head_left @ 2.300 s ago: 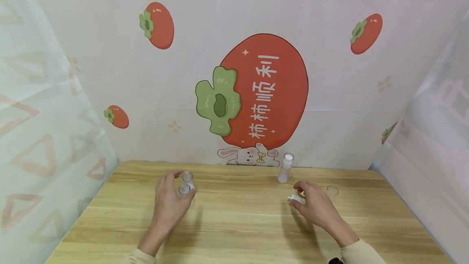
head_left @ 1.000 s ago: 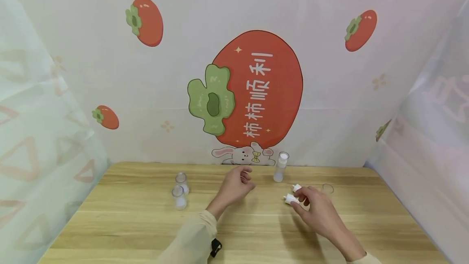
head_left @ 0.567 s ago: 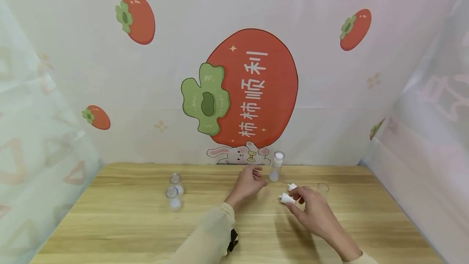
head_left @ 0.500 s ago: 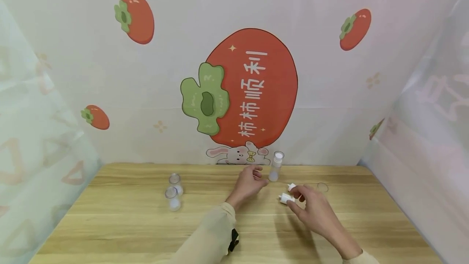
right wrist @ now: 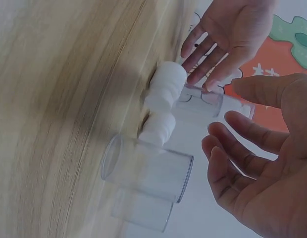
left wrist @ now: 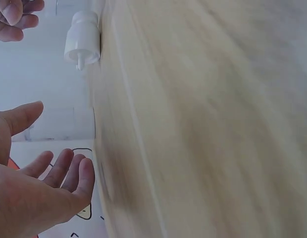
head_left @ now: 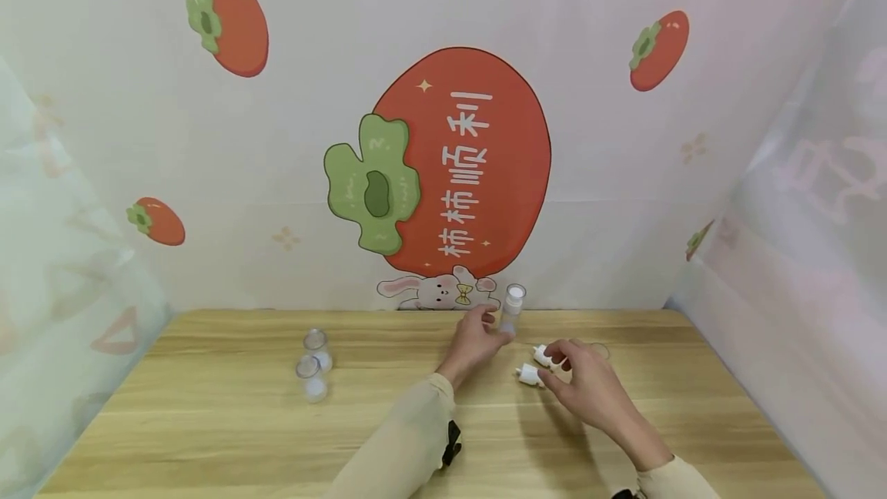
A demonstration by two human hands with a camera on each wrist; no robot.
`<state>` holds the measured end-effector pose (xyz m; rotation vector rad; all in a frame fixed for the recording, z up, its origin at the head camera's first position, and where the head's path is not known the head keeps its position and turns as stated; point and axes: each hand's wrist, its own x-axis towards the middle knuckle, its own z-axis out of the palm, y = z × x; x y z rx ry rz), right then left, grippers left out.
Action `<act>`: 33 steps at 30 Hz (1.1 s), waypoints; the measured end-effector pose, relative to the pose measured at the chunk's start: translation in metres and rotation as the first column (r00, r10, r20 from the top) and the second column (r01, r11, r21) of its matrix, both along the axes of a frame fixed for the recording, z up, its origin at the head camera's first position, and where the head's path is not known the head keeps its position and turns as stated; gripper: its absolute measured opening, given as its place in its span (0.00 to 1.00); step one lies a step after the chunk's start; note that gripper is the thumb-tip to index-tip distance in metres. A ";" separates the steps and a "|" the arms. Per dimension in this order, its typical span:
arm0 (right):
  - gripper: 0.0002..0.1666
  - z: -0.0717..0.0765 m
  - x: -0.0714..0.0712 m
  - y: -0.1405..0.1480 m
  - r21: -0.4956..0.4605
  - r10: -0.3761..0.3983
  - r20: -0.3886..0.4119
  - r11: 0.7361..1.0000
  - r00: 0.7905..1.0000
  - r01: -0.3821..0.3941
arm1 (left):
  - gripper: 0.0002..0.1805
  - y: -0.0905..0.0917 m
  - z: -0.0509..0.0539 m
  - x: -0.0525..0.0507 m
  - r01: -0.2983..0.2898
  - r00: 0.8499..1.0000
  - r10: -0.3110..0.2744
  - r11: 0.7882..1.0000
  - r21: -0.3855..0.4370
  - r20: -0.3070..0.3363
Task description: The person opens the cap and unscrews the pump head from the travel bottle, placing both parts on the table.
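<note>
My left hand (head_left: 476, 339) reaches beside an upright clear bottle (head_left: 511, 313) with a white top, near the table's back edge. Its thumb and fingers are spread around the bottle's near side; whether they touch it I cannot tell. My right hand (head_left: 585, 383) hovers with relaxed fingers over two white pump heads that lie on the table. One pump head (head_left: 530, 375) is nearer, the other pump head (head_left: 543, 356) just behind it. In the right wrist view the right hand (right wrist: 262, 163) holds nothing.
Two clear containers (head_left: 312, 383) with white inside stand at the left of the table (head_left: 229, 422). Right of the pump heads, clear cylindrical covers (right wrist: 148, 166) stand on the table. A printed cloth backdrop (head_left: 596, 175) rises behind.
My left hand has left the two clear containers at the left and moved right to the bottle. The right hand has let go of a white pump head, which now lies on the table.
</note>
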<state>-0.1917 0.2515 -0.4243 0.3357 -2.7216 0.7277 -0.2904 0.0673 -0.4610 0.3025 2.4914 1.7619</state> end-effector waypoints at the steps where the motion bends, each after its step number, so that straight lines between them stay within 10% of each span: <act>1: 0.14 -0.001 0.000 0.001 0.004 -0.005 -0.005 1.000 1.000 0.005 | 0.33 0.002 -0.001 -0.001 -0.003 1.000 0.003 1.000 0.002 0.010; 19: 0.14 0.000 0.002 0.000 -0.022 -0.019 0.049 1.000 0.999 0.020 | 0.19 0.009 -0.001 -0.006 -0.019 0.999 0.018 0.999 -0.049 -0.035; 33: 0.14 0.002 0.006 -0.014 -0.077 0.027 0.013 0.997 1.000 -0.026 | 0.20 -0.044 0.026 0.037 0.018 0.990 -0.021 1.000 -0.019 -0.138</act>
